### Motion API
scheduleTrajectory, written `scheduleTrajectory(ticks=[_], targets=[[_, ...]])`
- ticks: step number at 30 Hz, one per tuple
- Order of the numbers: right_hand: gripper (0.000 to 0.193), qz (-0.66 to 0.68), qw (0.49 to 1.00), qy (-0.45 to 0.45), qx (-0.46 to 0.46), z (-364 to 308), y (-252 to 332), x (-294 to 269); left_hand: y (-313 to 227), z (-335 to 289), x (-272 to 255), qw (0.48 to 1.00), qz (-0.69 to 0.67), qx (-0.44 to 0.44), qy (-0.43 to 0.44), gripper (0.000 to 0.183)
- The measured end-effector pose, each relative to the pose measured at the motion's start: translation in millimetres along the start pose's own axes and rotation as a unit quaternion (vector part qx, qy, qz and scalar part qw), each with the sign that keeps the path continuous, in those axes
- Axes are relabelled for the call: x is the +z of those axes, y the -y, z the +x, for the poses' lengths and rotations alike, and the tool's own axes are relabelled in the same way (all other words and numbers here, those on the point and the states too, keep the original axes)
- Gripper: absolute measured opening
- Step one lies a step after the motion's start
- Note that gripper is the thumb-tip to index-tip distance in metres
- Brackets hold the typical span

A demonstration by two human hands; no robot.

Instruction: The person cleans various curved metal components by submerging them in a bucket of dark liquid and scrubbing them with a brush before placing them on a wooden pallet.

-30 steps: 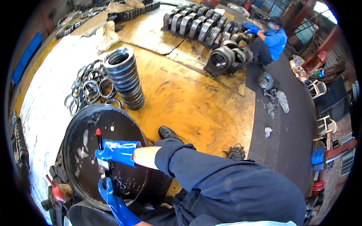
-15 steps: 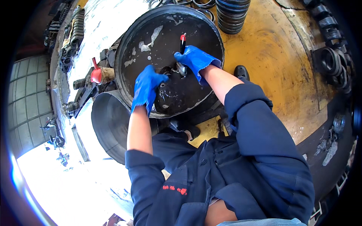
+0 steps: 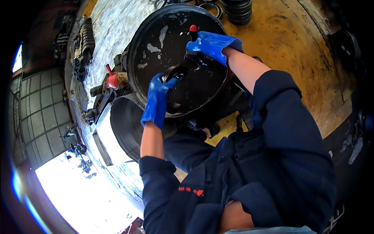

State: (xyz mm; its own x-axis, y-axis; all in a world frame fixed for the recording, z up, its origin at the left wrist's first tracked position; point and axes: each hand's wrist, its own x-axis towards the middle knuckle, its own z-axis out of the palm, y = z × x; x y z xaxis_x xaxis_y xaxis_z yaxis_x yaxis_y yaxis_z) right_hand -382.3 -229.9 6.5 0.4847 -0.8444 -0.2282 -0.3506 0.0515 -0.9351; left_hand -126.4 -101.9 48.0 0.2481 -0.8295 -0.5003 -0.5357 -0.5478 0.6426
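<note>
Both my hands wear blue rubber gloves and are over a wide round basin (image 3: 134, 43) of dark liquid. My left hand (image 3: 157, 93) is closed on the edge of a dark, wet, curved metal part (image 3: 171, 71), which looks ring-shaped; its lower side merges with the dark liquid. Above and to the right of it, my right hand (image 3: 208, 45) is wrapped round a brush-like tool (image 3: 193, 32) with a black handle and a red end. The tool's lower end is hidden below the glove, where the liquid shows bright ripples.
A red scoop-like piece (image 3: 112, 80) rests left of the basin among coil springs and metal bars. Below it leans a dark drum (image 3: 126, 124). Stacked black rings (image 3: 237, 11) stand at the back right on the yellow floor (image 3: 280, 50). More machine parts (image 3: 86, 43) lie at the far left.
My right hand and the tool have moved up and right, away from the left hand. The dark curved part now shows raised at my left fingers. The whole view has shifted slightly.
</note>
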Motion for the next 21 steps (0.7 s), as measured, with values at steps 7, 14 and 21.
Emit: scheduleTrajectory(ticks=[7,14,21], targets=[[0.030,0.094,0.982,0.156,-0.056,23,57,46,73,-26,10,0.986,-0.073,0.139,-0.064,0.054],[0.019,-0.029,0.977,0.083,-0.194,13,44,90,81,-20,16,0.978,-0.181,0.096,-0.047,0.056],[0.040,-0.017,1.000,-0.011,-0.011,16,18,33,57,-37,17,0.975,-0.199,0.066,-0.073,0.047]])
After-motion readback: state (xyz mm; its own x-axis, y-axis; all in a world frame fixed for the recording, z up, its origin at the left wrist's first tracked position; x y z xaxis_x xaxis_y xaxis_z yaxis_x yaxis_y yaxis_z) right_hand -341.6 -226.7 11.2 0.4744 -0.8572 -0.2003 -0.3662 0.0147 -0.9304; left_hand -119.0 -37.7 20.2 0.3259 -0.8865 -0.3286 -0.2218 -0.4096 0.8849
